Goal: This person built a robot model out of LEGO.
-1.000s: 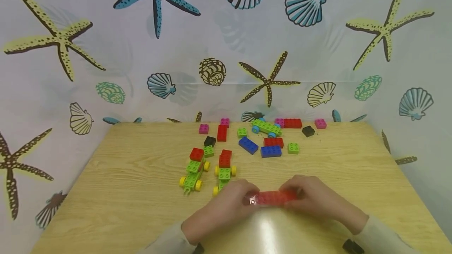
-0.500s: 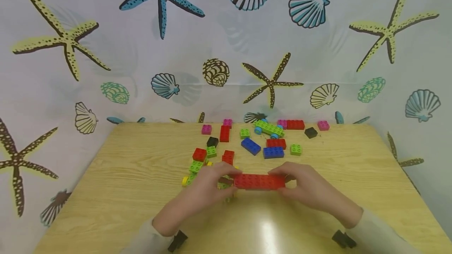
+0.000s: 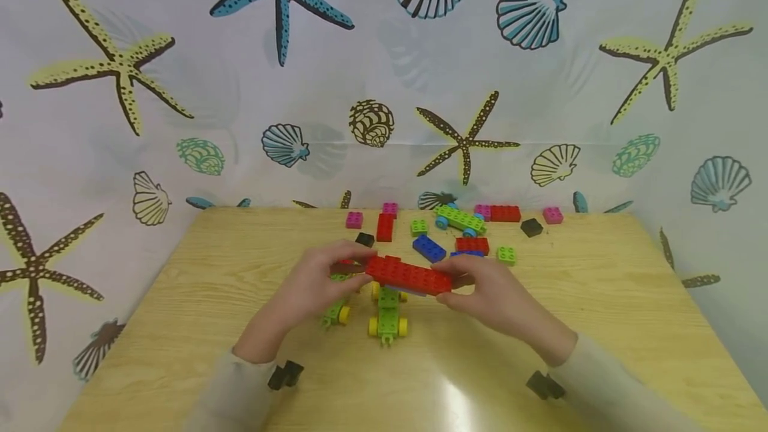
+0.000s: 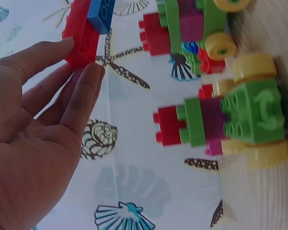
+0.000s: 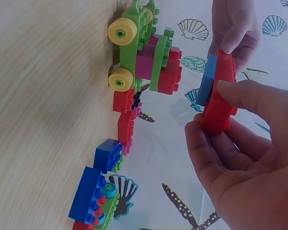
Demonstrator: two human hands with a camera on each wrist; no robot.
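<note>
Head view: left hand [image 3: 318, 277] and right hand [image 3: 495, 295] are holding a long red studded plastic bar [image 3: 408, 276] between them, raised off the pale wood-grain worktop [image 3: 198, 299]. Each hand is clamping one end, thumb and fingers pressing on opposite sides; the two-ended grip is probably steadying the length. Whether the red is one brick or several: cannot tell.

Right wrist view is showing a shorter blue plastic brick [image 5: 208, 79] sitting against the bar's underside, red studs facing away from the worktop. End grips are leaving this blue brick uncovered.

Position: bar is hanging over a lime-green toy car with yellow wheels [image 3: 389, 319], hiding part of it from above; wrist views are showing the two apart. A similar green car with yellow wheels [image 3: 336, 312] is standing just beside, partly behind the left hand. Both are carrying purple, green and red bricks stacked toward the far end, leaving studs bare at the hitch end.

Loose coloured plastic bricks [image 3: 429, 248] are lying farther back, presumably set out of the hands' way.
</note>
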